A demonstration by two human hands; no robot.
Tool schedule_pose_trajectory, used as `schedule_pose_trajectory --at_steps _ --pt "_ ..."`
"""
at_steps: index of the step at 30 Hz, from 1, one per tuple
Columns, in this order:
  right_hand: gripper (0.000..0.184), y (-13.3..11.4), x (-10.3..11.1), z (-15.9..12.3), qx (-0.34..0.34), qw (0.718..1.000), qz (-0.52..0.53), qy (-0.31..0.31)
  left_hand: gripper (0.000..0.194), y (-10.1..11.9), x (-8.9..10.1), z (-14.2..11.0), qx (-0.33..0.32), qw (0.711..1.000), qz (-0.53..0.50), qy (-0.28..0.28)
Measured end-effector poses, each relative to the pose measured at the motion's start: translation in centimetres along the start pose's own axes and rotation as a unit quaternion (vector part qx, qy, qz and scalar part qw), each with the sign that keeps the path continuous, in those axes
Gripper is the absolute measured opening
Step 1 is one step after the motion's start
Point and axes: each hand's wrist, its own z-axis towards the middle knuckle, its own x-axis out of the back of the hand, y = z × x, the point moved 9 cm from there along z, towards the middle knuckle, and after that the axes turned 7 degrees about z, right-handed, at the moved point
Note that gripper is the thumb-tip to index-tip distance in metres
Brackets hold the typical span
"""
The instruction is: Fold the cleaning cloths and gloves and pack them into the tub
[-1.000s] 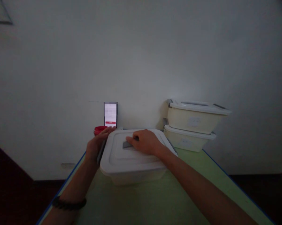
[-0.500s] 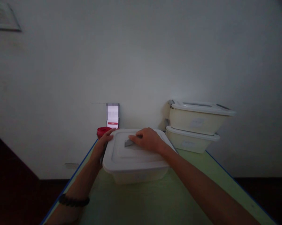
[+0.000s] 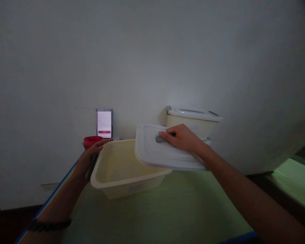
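Observation:
A cream plastic storage box (image 3: 132, 184) stands uncovered on the table, its right part hidden under the lid. What shows of its inside is pale, with no contents visible. My left hand (image 3: 95, 150) grips the box's left side near the back corner, fingers reaching along the rim. My right hand (image 3: 181, 137) is closed on the grey handle of the white lid (image 3: 152, 154). That lid hangs above the box's right side, slightly tilted and extending past it to the right.
Two lidded boxes (image 3: 190, 122) are stacked at the back right, the lower one mostly hidden. A lit phone (image 3: 104, 123) leans by the wall behind a red object (image 3: 92, 140). The green table (image 3: 147, 217) has blue edging.
My right hand has lifted the lid off the box and moved it right, exposing the inside. My left hand remains at the box's left side. The camera view has shifted.

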Motion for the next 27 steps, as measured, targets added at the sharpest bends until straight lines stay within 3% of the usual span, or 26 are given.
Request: schedule_pose_trajectory --at_steps 7,13,16,19,22,27 --pt "0.057 8.6 -1.1 -6.2 -0.1 0.99 -0.012 -0.095 0.041 -0.1 0.3 -0.2 0.012 0.997 0.041 0.064" --pt "0.049 13.6 -5.0 -9.7 -0.147 0.969 -0.047 -0.195 0.038 -0.1 0.3 -0.6 0.031 0.995 0.042 0.086" --pt "0.03 15.5 -7.2 -10.8 -0.173 0.955 -0.056 -0.235 0.039 0.0 0.1 -0.9 0.035 0.995 0.041 0.09" --pt "0.026 16.4 -8.6 -11.4 -0.192 0.949 -0.057 -0.245 0.037 0.0 0.1 -1.2 0.031 0.993 0.046 0.106" --pt "0.025 16.1 -8.7 -11.2 -0.201 0.955 -0.05 -0.214 0.037 -0.1 0.2 -1.2 0.025 0.992 0.044 0.117" --pt "0.014 12.8 -7.4 -8.8 -0.17 0.979 0.037 -0.107 0.044 -0.7 -0.2 -0.3 0.036 0.997 0.02 0.07"
